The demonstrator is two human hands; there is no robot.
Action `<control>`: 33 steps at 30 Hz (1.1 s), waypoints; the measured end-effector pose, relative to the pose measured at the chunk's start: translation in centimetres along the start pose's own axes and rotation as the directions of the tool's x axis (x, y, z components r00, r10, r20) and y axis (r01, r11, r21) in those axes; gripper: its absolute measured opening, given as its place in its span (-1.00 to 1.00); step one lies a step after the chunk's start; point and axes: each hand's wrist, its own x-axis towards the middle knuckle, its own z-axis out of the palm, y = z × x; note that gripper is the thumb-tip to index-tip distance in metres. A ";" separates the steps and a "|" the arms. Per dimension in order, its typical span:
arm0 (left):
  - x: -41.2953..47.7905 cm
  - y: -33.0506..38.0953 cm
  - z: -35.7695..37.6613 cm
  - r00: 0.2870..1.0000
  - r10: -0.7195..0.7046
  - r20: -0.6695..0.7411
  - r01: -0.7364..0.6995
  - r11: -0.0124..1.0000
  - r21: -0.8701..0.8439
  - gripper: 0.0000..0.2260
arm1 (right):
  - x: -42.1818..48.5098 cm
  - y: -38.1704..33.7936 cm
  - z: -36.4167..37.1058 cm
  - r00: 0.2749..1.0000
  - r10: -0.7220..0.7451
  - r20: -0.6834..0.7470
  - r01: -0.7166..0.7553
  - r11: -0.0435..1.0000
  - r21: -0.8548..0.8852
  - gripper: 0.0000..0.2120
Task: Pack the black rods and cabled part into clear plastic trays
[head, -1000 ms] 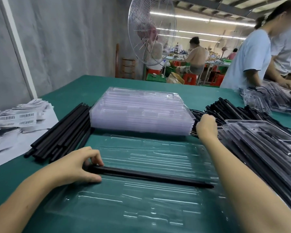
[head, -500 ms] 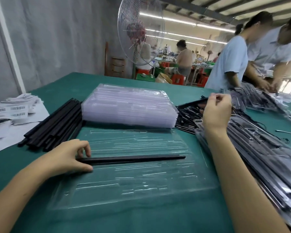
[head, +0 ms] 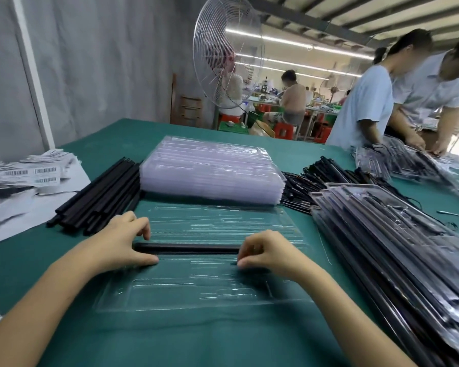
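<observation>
An open clear plastic tray (head: 223, 223) lies flat on the green table in front of me. A black rod (head: 186, 249) lies across its middle. My left hand (head: 122, 239) grips the rod's left end between thumb and curled fingers. My right hand (head: 268, 252) has its fingers curled around the rod's right end; whether it also holds something else is hidden. More loose black rods (head: 101, 197) are piled at the left. A heap of black cabled parts (head: 316, 176) lies at the right behind the tray.
A stack of empty clear trays (head: 212, 170) stands just beyond the open tray. Filled trays (head: 382, 234) are piled along the right. Barcode labels (head: 29, 173) lie far left. Two people (head: 366, 102) work at the table's far right corner, and a fan (head: 225, 54) stands behind the table.
My right hand has come back from the pile at the right and closed on the rod's right end. My left hand stays on the left end.
</observation>
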 end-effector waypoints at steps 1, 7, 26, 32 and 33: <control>0.0 0.0 0.0 1.000 0.001 0.001 -0.001 1.000 -0.004 -0.65 | -0.1 0.1 0.1 1.000 -0.002 0.024 0.003 1.000 -0.024 -0.87; 0.0 -0.1 -0.1 1.000 0.010 -0.005 -0.010 1.000 -0.004 -0.67 | -0.8 0.3 -0.2 1.000 0.016 0.020 -0.014 0.993 -0.116 -0.86; 0.5 -1.1 -1.1 0.997 0.000 -0.072 -0.006 0.997 -0.077 -0.86 | 1.2 -1.0 -5.9 0.959 0.255 0.122 -0.238 0.961 -0.144 -0.85; 2.8 -0.4 -2.1 0.988 -0.086 -0.128 0.103 0.986 0.132 -0.79 | 6.1 -1.9 -12.6 0.936 0.318 -0.151 -0.330 0.942 -0.060 -0.78; 3.0 -0.2 -2.0 0.987 -0.085 -0.135 0.104 0.984 0.146 -0.79 | 7.0 -1.4 -13.5 0.914 0.352 -0.200 -0.364 0.931 -0.028 -0.79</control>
